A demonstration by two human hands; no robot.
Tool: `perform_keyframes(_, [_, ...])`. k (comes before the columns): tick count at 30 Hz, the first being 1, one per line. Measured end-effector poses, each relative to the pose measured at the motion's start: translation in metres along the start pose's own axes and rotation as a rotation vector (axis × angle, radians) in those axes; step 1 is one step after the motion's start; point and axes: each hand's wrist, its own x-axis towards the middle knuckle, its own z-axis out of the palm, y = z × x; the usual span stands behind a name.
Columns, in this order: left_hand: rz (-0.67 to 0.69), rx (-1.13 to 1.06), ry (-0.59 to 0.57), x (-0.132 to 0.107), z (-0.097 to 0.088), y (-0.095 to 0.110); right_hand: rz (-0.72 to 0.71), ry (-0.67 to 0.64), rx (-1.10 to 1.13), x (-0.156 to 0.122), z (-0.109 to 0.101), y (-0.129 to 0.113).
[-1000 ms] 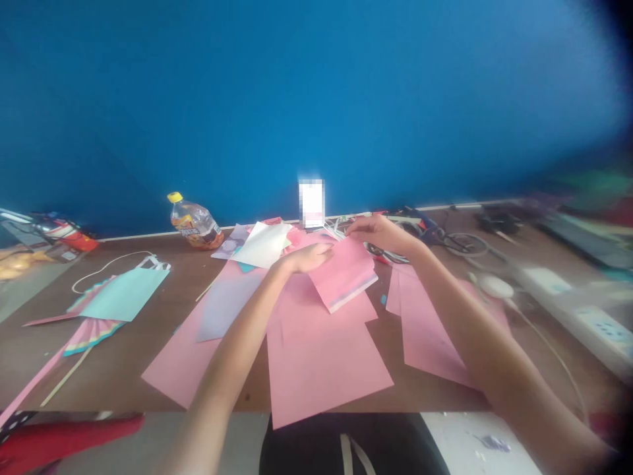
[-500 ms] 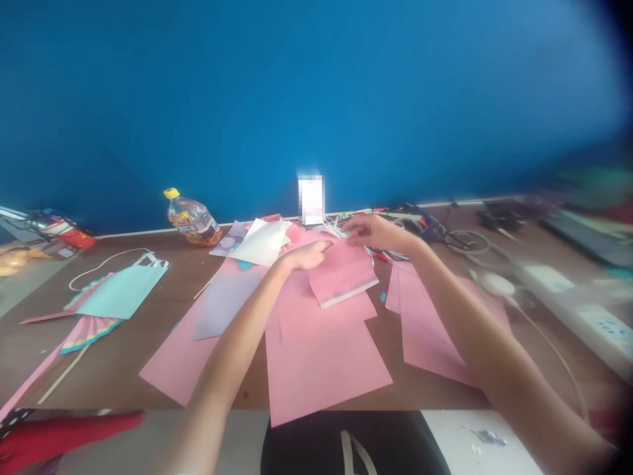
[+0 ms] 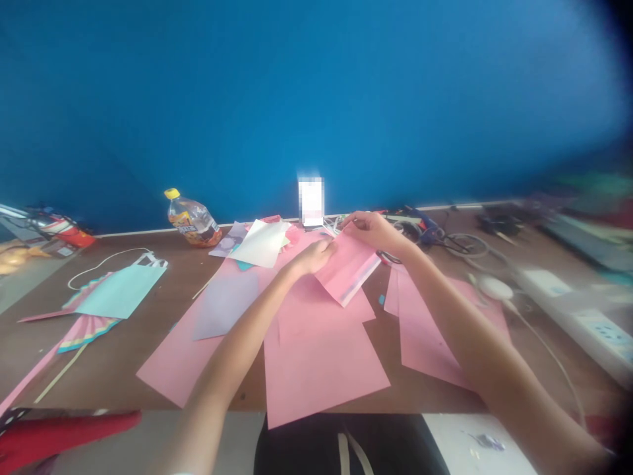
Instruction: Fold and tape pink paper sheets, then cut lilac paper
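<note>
Pink folded paper (image 3: 349,270) lifts off the table (image 3: 123,343) between my hands: my left hand (image 3: 316,256) pinches its near corner, my right hand (image 3: 373,231) grips its far edge. Larger pink sheets (image 3: 321,356) lie flat just beneath both wrists.

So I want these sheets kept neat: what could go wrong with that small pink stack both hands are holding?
The small pink paper stack is pinched only at its far corners by the left hand and right hand, so its free edge may sag or fan apart. Lowered carelessly, it could crease or shift the large loose pink sheet overhanging the brown table.
</note>
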Motion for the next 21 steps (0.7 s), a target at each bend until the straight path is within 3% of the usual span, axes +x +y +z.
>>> perform_keyframes(6, [0.017,-0.002,0.053,-0.002,0.0,0.0,-0.004,-0.123,0.06,-0.006,-0.01,-0.011])
perform_keyframes(10, [0.035,0.074,0.063,-0.007,-0.003,0.003,-0.003,-0.066,-0.037,-0.002,-0.01,-0.002])
perform_keyframes(13, [0.04,0.137,-0.005,-0.007,-0.006,0.002,-0.042,-0.034,-0.064,0.001,-0.007,0.003])
perform_keyframes(21, [-0.014,0.099,-0.059,-0.005,-0.01,-0.002,-0.04,0.014,0.006,0.0,-0.005,-0.004])
